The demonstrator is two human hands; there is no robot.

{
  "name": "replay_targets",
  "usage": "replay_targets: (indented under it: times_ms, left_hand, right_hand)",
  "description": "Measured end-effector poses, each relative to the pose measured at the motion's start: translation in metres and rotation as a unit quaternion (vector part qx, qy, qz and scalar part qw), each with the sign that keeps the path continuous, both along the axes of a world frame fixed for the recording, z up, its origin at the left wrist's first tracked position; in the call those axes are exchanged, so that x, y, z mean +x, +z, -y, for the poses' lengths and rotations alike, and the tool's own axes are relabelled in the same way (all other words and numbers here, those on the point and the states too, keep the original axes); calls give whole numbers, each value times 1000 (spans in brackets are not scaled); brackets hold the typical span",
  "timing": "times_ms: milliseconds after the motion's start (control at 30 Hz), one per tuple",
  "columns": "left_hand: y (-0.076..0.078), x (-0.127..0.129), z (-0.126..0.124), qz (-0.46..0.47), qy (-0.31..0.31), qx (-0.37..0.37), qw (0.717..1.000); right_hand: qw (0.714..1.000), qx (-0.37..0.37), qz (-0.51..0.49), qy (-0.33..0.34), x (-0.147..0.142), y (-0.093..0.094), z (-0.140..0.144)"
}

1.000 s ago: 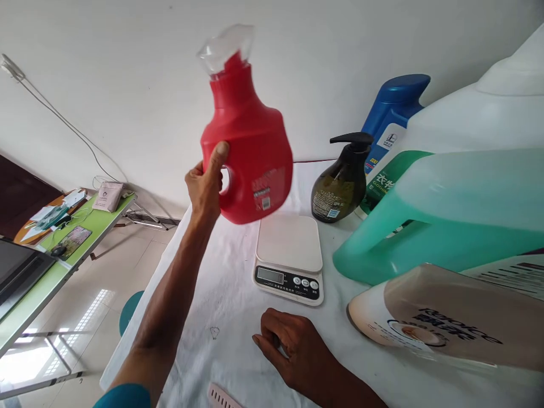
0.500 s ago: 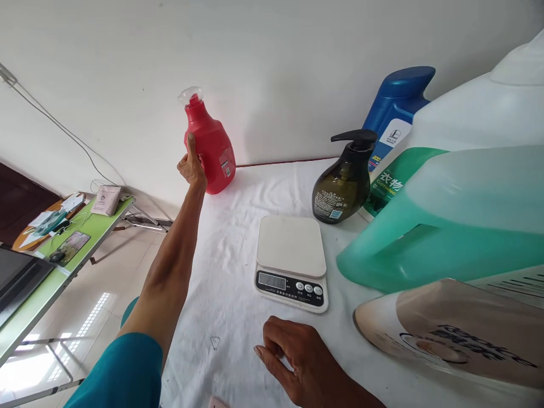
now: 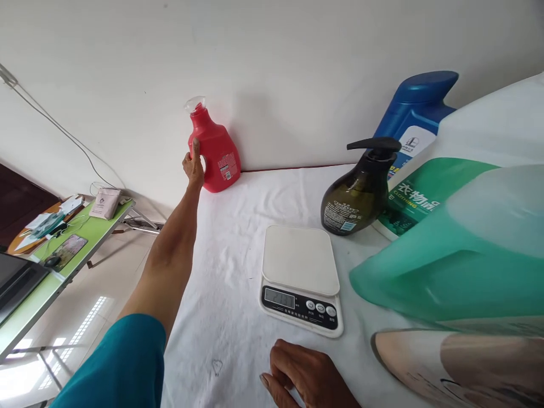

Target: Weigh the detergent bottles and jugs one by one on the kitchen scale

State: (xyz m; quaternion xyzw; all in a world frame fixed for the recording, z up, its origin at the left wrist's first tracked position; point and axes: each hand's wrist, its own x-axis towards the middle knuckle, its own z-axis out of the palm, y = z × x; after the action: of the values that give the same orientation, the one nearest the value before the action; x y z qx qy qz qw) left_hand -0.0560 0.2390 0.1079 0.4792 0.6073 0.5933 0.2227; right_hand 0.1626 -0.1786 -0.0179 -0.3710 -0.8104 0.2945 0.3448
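Far out at the table's back left corner, my left hand [image 3: 194,167] is closed round the handle of a red jug-shaped bottle [image 3: 221,148]. The bottle stands near the wall, with a clear cap [image 3: 195,103] on its neck. Close to me, my right hand [image 3: 312,374] is loosely curled on the cloth, with nothing visible in it; its thumb sits a little apart. Just beyond that hand lies a white kitchen scale [image 3: 300,260] with a bare plate and a lit display [image 3: 279,298] whose digits are hard to read.
Right of the scale stand a dark pump bottle [image 3: 355,198], a blue bottle [image 3: 419,107], a large green-labelled white container [image 3: 463,136], a green jug [image 3: 446,266] and a beige bottle [image 3: 476,362]. To the left is a green table [image 3: 80,243] with a tissue pack [image 3: 105,203].
The red bottle has turned slightly and sits closer to the wall, still in my left hand. The view has shifted, so the scale and my right hand appear lower.
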Motion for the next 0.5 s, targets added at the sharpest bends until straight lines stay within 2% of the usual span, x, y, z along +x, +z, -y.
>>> replay_targets:
  times_ms: [100,200,267,367,500]
  left_hand:
    - [-1,-3,17,-91,19,-21,995]
    - [-12,6,40,-126,73,-65,987]
    - [-24,16,51,-97,86,-99,987]
    - [-40,31,56,-9,67,-143,987]
    - [-45,39,46,77,41,-172,981]
  right_hand:
    - [1000,-13,10,-7,0,8,1]
    - [1000,-15,14,-11,0,10,2]
    - [1000,-19,14,-5,0,9,1]
    - [1000,-24,17,1,0,10,1]
    - [1000,-23,17,-8,1,12,1]
